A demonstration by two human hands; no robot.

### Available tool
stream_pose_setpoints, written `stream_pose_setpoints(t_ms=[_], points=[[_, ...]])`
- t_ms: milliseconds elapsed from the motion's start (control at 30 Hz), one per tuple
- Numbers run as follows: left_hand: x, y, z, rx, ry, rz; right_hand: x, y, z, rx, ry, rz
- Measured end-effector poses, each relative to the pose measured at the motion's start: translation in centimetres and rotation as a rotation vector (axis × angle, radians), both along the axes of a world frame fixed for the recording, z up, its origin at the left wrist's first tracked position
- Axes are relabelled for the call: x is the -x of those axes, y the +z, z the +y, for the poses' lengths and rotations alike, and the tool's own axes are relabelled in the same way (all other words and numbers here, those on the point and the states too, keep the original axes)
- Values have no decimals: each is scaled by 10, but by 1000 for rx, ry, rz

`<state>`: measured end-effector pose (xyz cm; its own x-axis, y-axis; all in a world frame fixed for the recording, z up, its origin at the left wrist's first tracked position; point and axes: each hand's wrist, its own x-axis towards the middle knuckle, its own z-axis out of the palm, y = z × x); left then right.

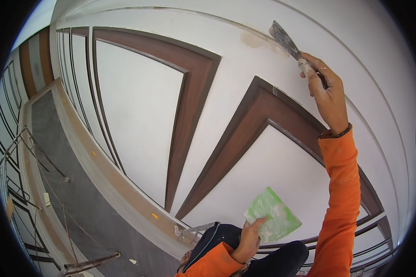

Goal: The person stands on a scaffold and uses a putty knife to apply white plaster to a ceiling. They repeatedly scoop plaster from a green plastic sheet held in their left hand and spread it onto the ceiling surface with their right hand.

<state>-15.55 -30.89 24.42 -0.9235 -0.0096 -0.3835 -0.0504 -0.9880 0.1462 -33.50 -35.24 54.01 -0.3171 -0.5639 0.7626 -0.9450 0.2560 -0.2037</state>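
Observation:
My right hand is raised at the upper right, its fingers wrapped round the handle of a putty knife. The knife's dark blade is smeared with filler and points up and left, at or close to the white wall. Beside the blade, a beige patch lies along a seam in the wall. Low in the middle, my left hand grips a square green plastic filler board by its edge. White filler smears cover much of the board.
Brown framed mouldings stand out from the wall. Below lies a grey floor with a tan border. Metal scaffold tubes rise at the left, and another metal frame is close to my legs.

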Motion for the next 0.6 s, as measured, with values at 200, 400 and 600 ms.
stream_pose_setpoints(t_ms=[200, 400, 600], points=[[-5, -2, -18, -89, 79, 81, -17, -1, 31, 63, -16, -178], [-6, -11, -21, -114, 116, 138, -34, -28, 56, 312, 140, -481], [-11, -9, -32, 112, 642, 101, -40, -67, 28, 403, 175, -572]])
